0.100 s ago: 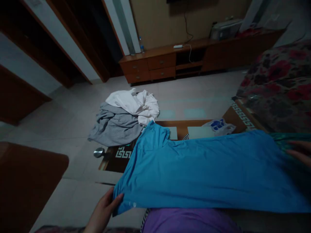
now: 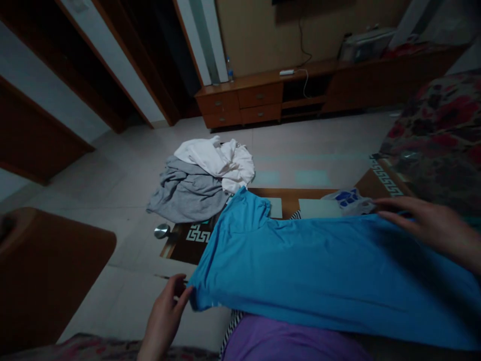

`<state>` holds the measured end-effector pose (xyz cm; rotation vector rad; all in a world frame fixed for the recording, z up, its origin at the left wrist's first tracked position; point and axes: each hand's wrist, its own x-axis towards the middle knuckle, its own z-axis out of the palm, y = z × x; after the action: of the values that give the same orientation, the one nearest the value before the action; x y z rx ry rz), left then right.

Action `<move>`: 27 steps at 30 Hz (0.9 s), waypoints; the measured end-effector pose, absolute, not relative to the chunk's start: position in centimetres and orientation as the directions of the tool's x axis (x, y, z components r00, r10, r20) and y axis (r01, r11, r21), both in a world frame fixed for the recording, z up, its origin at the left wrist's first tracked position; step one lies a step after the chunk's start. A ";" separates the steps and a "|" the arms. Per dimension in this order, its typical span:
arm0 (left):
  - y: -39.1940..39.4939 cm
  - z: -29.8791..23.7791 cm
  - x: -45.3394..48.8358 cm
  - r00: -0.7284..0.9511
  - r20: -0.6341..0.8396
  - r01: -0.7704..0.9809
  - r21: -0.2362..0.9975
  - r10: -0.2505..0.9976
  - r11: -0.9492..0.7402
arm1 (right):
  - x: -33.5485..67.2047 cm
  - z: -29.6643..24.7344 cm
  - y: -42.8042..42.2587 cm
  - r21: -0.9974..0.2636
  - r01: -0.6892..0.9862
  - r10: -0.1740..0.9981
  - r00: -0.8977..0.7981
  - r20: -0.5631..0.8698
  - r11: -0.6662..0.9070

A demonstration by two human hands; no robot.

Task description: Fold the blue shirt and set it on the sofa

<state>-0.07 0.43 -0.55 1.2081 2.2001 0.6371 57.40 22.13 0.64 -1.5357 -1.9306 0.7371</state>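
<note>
A blue T-shirt (image 2: 293,271) stretches sideways over my lap and the near side of the low table. At its left corner, my left hand (image 2: 165,311) pinches the cloth between thumb and fingers. My right hand (image 2: 428,225) reaches over the far edge at the right. Its thumb and forefinger are stretched out and apart at the shirt's edge, and the other fingers are hard to make out. Dim green cloth shows behind the right hand.
A grey garment (image 2: 191,193) and a white garment (image 2: 225,160) lie heaped at the table's far left. A plastic bag (image 2: 353,200) sits on the low table (image 2: 180,245). Beyond are a wooden TV cabinet (image 2: 259,105) and a flowered sofa (image 2: 443,115). A brown wooden piece (image 2: 63,271) stands at left.
My right hand has come in from the right edge over the shirt's far side. The shirt's left corner, in my left hand, has risen slightly. The view has shifted a little left.
</note>
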 end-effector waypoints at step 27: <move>14.6 -2.5 4.0 -0.210 0.108 0.812 0.573 0.972 0.112 | 26.3 -1.2 32.5 -0.462 0.300 0.471 -0.824 0.316 0.835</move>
<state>4.04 14.59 -2.45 1.7543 2.0991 0.7686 26.26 32.48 -1.18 -0.5730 -2.5915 0.5557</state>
